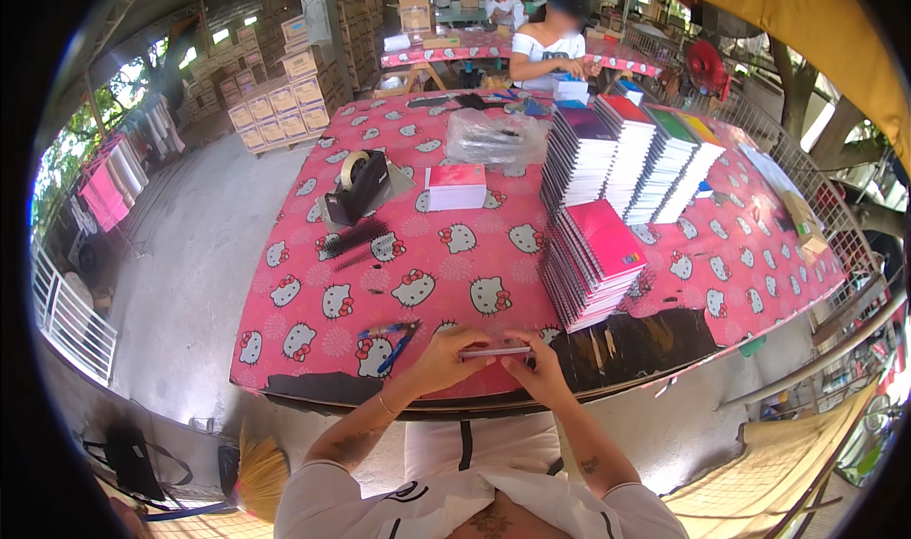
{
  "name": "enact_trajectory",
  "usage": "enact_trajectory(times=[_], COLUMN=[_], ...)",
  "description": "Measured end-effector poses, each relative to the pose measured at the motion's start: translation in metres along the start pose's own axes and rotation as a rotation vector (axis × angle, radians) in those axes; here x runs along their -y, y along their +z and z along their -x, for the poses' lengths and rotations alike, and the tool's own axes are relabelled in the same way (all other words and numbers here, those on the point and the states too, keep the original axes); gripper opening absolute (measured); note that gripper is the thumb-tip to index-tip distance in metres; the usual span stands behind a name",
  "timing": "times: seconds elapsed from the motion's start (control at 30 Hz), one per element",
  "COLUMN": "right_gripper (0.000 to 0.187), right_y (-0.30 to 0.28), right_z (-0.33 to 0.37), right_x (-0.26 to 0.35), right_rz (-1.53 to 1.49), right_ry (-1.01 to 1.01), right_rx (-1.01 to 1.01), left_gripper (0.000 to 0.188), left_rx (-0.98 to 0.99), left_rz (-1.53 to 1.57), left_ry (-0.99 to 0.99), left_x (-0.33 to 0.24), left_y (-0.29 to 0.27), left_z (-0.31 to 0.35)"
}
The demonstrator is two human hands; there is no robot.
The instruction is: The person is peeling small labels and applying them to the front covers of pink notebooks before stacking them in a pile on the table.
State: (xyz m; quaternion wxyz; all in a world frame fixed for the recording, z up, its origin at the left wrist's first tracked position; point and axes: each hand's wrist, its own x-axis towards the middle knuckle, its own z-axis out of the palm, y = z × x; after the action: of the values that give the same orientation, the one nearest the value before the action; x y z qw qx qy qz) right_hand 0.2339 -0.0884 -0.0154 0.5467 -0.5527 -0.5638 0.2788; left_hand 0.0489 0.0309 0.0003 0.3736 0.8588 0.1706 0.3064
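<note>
Both of my hands are at the table's near edge, closed on the two ends of a thin pale slab [493,351], perhaps a notebook seen edge-on. My left hand [450,357] grips its left end, and my right hand [537,366] has its right end. Just left of my left hand lie blue-handled pliers [397,349] beside a pen-like tool [380,329]. Beyond my right hand rises a tall stack of pink spiral notebooks [600,264]. A low block of white paper with pink covers [456,188] sits farther up the table.
Behind the pink stack stand purple [577,159], red [626,145], green [664,164] and yellow [700,159] notebook stacks. A black tape dispenser [359,193], loose black spiral coils [356,242] and a clear plastic bag [495,140] lie on the pink-patterned table [427,254]. A co-worker [550,50] works across it.
</note>
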Motion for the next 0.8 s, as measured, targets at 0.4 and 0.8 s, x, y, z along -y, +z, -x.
enact_trajectory(times=[0.4,0.8], right_gripper=[0.035,0.024], right_y=[0.046,-0.007], right_z=[-0.023,-0.029], right_x=[-0.053,-0.03], right_rz=[-0.214,-0.162], right_ry=[-0.012,0.244], right_rx=[-0.215,0.01], left_gripper=[0.052,0.045], left_rx=[-0.451,-0.076], left_rz=[-0.163,-0.054], left_ry=[-0.094,0.067], left_x=[0.021,0.038], left_y=[0.028,0.015], left_z=[0.016,-0.006])
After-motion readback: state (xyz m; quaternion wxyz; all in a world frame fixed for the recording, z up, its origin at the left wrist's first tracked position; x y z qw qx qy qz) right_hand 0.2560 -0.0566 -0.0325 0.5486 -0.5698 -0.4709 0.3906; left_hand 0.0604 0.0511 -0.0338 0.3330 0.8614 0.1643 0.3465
